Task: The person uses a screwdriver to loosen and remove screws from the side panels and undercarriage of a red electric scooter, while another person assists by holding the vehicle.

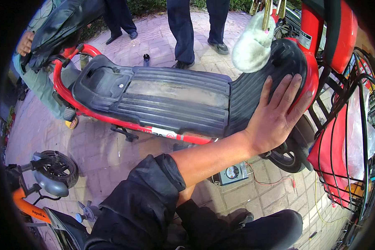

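Note:
My left hand [275,118] reaches across from the lower left, fingers spread and stretched out. It lies against the black ribbed floor mat [254,93] of a red electric scooter [196,138], near where the mat curves up at the front. Nothing is in its grasp. Just beyond the fingertips hangs a fluffy white key pendant [252,48] with several keys. A bit of my right forearm [185,195] shows below the left one, but my right hand is hidden. A meter box with a round dial [232,173] sits on the paving below my left forearm.
A black wire basket [327,166] holding a red bag stands at the right. Thin wires and a red clip [294,185] lie on the paving. At lower left is a small wheel [58,168] with an orange frame [31,208]. Another person's hand [26,43] and standing people's legs [182,33] are beyond.

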